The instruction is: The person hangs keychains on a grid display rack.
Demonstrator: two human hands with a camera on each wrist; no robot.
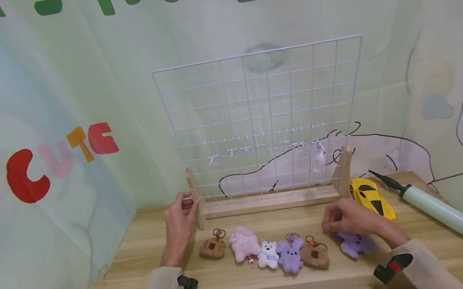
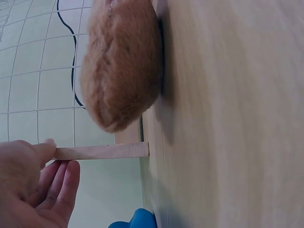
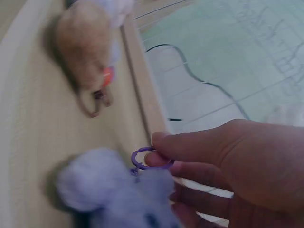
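First, head view: left hand, thumb and fingertips pinching a wooden upright of a white wire grid; right hand, pinch partly masked by its own fingers. Just below these fingers, one purple charm, fuzzy, top covered by the hand. Left of them, in a row: brown plush, pink plush, white bear, long-eared purple plush, second brown plush. Beyond right knuckles: glossy yellow toy car. Past right fingertips, on the grid: white pendant, detail unreadable.

Left wrist view: upright, flat pale wood, between thumb and fingers; brown plush near, cropped above; blue rounded object, cropped below, unidentified.

Right wrist view: thumb and forefinger pinching a thin purple ring; purple charm beneath, blurred, cropped.
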